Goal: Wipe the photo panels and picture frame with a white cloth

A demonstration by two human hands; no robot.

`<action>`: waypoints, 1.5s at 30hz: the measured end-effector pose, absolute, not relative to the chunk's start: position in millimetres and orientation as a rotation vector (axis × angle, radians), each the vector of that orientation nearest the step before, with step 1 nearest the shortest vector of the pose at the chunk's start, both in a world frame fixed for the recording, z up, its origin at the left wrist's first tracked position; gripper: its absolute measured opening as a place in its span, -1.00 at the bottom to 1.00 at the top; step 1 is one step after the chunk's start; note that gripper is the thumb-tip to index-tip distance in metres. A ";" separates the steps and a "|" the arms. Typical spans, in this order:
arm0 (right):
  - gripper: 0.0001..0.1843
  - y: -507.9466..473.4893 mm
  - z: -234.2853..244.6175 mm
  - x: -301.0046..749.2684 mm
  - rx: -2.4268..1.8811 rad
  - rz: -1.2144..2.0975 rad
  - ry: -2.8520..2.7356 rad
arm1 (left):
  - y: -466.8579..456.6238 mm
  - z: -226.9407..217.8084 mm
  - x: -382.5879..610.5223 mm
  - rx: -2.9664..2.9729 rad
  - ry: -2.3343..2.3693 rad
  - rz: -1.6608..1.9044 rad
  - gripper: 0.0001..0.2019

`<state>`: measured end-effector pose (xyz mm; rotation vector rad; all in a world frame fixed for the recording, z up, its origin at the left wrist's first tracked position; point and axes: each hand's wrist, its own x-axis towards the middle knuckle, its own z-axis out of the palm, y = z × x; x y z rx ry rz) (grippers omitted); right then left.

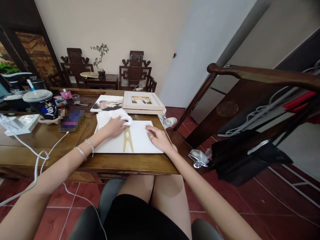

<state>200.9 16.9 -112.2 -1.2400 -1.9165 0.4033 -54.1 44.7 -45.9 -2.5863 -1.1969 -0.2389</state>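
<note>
A white flat panel (143, 143) lies on the table before me, and a gold A-shaped piece (125, 142) sits on its face. My left hand (115, 127) is closed on a bunched white cloth (127, 119), pressing it near the top of the gold piece. More white soft material spreads out behind that hand; whether it is one piece with the bunched part I cannot tell. On the panel's right side rests my right hand (160, 138), fingers stretched out and holding nothing. A ring shows on one of its fingers.
Behind the panel are a framed picture (142, 101) and a photo print (107, 102). To the left stand a lidded cup (46, 105), a phone (72, 120) on a charging cable and a white power strip (26, 124). A wooden chair arm (262, 76) rises at right.
</note>
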 end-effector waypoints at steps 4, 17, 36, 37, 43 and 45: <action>-0.65 17.3 -112.7 200.9 -1.226 0.391 -1.923 | 14.4 -47.1 -68.1 -2.577 -1.357 -0.154 -0.69; -0.65 18.4 -113.3 201.7 -1.241 0.395 -1.915 | -115.8 -40.7 -65.5 -2.768 -1.146 -0.100 -0.70; -0.65 19.2 -113.4 200.1 -1.230 0.400 -1.902 | 5.5 -44.6 -118.2 -2.703 -1.358 -0.081 -0.64; -0.65 19.3 -113.5 200.3 -1.231 0.400 -1.905 | -3.6 -44.7 -117.6 -2.711 -1.342 -0.066 -0.65; -0.65 20.3 -113.4 200.6 -1.234 0.403 -1.918 | -79.6 -42.3 -111.6 -2.788 -1.188 -0.045 -0.69; -0.65 20.4 -113.0 200.1 -1.238 0.405 -1.919 | -99.9 -41.2 -110.8 -2.807 -1.171 -0.063 -0.71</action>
